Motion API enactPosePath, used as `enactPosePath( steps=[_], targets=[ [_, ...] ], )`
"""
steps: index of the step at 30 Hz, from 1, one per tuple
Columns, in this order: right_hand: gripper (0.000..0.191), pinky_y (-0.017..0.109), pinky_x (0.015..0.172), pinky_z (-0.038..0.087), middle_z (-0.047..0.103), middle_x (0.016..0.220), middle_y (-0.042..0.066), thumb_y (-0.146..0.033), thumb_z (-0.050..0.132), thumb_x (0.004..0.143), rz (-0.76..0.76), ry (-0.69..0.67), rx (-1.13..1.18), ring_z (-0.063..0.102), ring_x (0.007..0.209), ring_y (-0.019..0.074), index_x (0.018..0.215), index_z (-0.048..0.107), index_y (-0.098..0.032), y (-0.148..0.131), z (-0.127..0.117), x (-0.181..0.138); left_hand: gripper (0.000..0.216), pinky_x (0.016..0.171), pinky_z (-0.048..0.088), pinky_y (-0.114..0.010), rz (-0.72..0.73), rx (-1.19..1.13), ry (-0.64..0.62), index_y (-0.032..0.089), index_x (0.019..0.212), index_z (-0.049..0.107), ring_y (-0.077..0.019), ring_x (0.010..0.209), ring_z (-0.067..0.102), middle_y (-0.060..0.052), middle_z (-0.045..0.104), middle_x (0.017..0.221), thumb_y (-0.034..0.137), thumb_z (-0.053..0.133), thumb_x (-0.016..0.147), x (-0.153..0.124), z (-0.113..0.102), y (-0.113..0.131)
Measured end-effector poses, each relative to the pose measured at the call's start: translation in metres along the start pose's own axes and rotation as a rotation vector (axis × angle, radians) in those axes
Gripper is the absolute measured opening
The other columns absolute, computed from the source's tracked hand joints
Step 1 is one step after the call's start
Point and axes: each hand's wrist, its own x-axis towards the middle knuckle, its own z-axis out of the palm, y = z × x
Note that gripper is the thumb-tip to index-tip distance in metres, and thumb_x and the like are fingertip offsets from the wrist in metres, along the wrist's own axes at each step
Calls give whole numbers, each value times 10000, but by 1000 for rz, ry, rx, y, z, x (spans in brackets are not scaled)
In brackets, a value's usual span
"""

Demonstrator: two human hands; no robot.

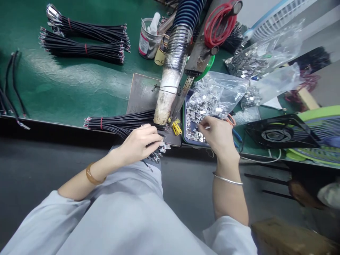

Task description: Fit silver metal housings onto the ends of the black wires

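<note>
My left hand [145,140] is closed, its fingertips pinched together over the bench's front edge; whatever lies between them is hidden. It is beside a red-banded bundle of black cables [119,122], whose right ends lie under a taped nozzle. Just below the hand, more cables with silvery metal connectors [158,154] hang over my lap. My right hand [217,132] reaches to the dark blue tray [195,142], which is full of small metal connectors [195,122]. Its thumb and forefinger are pressed together among them, and I cannot see what they grip.
A flexible duct [176,49] and a metal arm with red wire [219,24] slant down between my hands. Yellow snips [176,128] lie beside the tray. Banded cable bundles [85,47] and a cup [148,42] stand farther back. A black fan [283,132] is at the right.
</note>
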Motion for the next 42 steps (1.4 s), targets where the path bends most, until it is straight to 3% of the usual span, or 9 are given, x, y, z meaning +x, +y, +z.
enactPosePath(
  steps=[6, 13, 17, 23, 28, 30, 34, 38, 42],
  targets=[
    [172, 298, 604, 366, 676, 738, 34, -131, 619, 789, -81, -68, -48, 614, 641, 186, 666, 546, -228, 3, -4, 1, 325, 697, 460, -280, 11, 40, -149, 162, 783, 679, -168, 700, 571, -43, 649, 746, 161, 468, 1031, 7, 0, -3],
    [162, 302, 533, 228, 641, 748, 57, -126, 529, 855, -122, -79, -232, 544, 591, 165, 719, 524, -215, -9, 0, 4, 301, 656, 458, -268, 66, 118, -31, 168, 762, 631, -169, 693, 552, -46, 648, 748, 82, 463, 997, 1, 6, 5],
    [149, 298, 526, 234, 649, 722, 60, -130, 501, 844, -107, -48, -233, 540, 582, 166, 725, 508, -218, -11, 4, 7, 215, 599, 446, -224, -51, 48, 53, 166, 801, 624, -123, 613, 536, -16, 623, 737, 76, 499, 952, -1, 12, 9],
    [165, 285, 597, 446, 653, 672, 15, -207, 584, 832, 38, 212, 61, 600, 605, 165, 688, 510, -239, -11, 7, 0, 93, 509, 413, -172, -467, -366, 44, 160, 796, 642, -83, 540, 514, 28, 611, 640, 161, 579, 864, 9, 7, 14],
    [179, 256, 466, 489, 697, 722, -16, -228, 699, 833, 169, 545, 607, 602, 496, 122, 709, 571, -234, -59, 8, -32, 112, 537, 466, -185, -587, -503, 63, 143, 755, 698, -109, 587, 590, -13, 689, 655, 197, 618, 812, 15, 5, 14],
    [181, 259, 498, 552, 719, 775, -16, -205, 734, 842, 184, 527, 794, 667, 533, 127, 728, 596, -222, -87, 15, -47, 117, 536, 471, -187, -607, -525, 68, 140, 746, 709, -109, 579, 594, -17, 695, 651, 198, 626, 806, 17, 5, 15],
    [77, 285, 727, 637, 766, 900, 3, -161, 733, 877, 118, 538, 859, 760, 845, 157, 848, 723, -232, -124, 34, -60, 112, 551, 493, -186, -630, -564, 70, 138, 746, 714, -106, 582, 604, -23, 715, 675, 195, 635, 800, 18, 4, 17],
    [82, 252, 687, 636, 780, 956, 21, -167, 707, 884, 145, 395, 996, 763, 864, 153, 860, 758, -228, -129, 44, -56, 117, 544, 472, -175, -619, -550, 55, 143, 757, 718, -99, 598, 601, -19, 721, 706, 201, 642, 823, 18, 2, 19],
    [83, 243, 712, 641, 779, 979, 21, -164, 719, 857, 160, 327, 1093, 761, 871, 145, 853, 768, -231, -126, 43, -52, 121, 483, 365, -184, -549, -467, 50, 144, 739, 706, -71, 520, 478, 19, 652, 634, 164, 648, 844, 17, 3, 20]
  ],
)
